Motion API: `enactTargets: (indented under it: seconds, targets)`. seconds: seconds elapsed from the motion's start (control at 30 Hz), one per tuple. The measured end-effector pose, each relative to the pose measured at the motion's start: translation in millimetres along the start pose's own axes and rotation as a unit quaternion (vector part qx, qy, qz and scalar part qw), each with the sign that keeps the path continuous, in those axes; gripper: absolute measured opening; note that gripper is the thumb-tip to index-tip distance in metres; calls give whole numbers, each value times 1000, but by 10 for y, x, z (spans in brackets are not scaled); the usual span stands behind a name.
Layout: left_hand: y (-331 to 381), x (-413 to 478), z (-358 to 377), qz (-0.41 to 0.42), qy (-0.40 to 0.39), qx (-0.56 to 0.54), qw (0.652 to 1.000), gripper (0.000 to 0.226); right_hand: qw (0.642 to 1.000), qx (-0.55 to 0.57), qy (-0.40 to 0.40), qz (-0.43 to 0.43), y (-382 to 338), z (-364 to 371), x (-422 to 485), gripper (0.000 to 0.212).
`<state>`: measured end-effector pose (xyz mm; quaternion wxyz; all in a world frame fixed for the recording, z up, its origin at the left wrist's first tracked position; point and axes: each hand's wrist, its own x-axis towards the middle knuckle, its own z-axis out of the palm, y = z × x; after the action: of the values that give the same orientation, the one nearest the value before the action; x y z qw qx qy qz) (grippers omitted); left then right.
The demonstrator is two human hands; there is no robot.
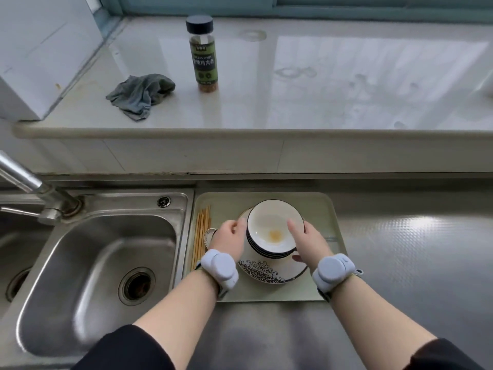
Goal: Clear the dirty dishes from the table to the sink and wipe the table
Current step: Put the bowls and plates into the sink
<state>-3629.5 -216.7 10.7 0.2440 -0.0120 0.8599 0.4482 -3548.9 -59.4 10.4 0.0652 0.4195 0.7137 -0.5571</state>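
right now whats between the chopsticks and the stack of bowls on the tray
In the head view, the left hand and a small cup lie between the chopsticks and the stack of bowls.

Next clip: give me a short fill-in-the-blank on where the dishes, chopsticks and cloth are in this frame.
1. The stack of bowls sits on a patterned ____ on the tray.
2. The chopsticks lie along the tray's ____ edge.
3. The grey cloth lies on the ledge, to the ____ of the jar.
4. The left hand and right hand are at the sides of the ____.

Missing words: plate; left; left; bowls
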Motion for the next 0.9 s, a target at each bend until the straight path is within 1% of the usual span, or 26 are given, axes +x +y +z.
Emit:
enactTargets:
  seconds: [0.03,0.07,0.1,0.13,0.2,0.3,0.37,0.43,0.47,0.5,0.57,0.63,0.7,0.73,0.8,0.9]
  targets:
    - [55,-10,63,-51,-60,-47,996,49,998,43,-28,39,-24,19,22,35]
    - [98,-26,112,-104,-108,-102,983,53,993,86,-47,72,-44,33,27,38]
    - [132,-41,142,-140,-130,-147,970,53,989,111,-56,86,-64,36,45,43]
    - [151,-42,173,-152,-139,-161,965,51,988,113,-51,92,-65,38,44,47]
    - [172,-25,198,-145,-126,-142,971,42,994,74,-33,68,-71,48,19,50]
    - [165,-18,104,-148,-98,-151,973,25,999,-6,-9,-33,-178,83,-66,49]
    - [163,-33,-45,-158,-74,-188,966,31,994,-60,-22,-92,-323,121,-116,49]
    - [89,-58,-323,-158,-39,-244,956,38,984,-99,-54,-140,-524,292,-167,57]
    - [88,-66,-398,-154,-33,-254,954,37,981,-111,-55,-152,-582,317,-188,59]
    - [39,-94,-542,-150,-10,-257,955,33,974,-121,-71,-175,-678,429,-229,59]
    - [-118,-193,-841,-125,52,-245,960,22,961,-136,-108,-218,-824,722,-349,52]
    - [-287,-300,-1124,-109,109,-238,959,26,946,-159,-134,-248,-932,1010,-486,42]
    - [-572,-393,-1519,-115,138,-275,945,33,931,-181,-171,-269,-1047,1432,-674,34]
    - [-648,-407,-1590,-121,139,-278,943,36,926,-184,-186,-271,-1048,1491,-722,32]
    - [-953,-429,-1938,-128,167,-283,936,37,909,-201,-227,-286,-1100,1887,-855,40]
    - [-1406,-368,-2452,-151,186,-313,919,39,891,-226,-260,-295,-1199,2480,-982,59]
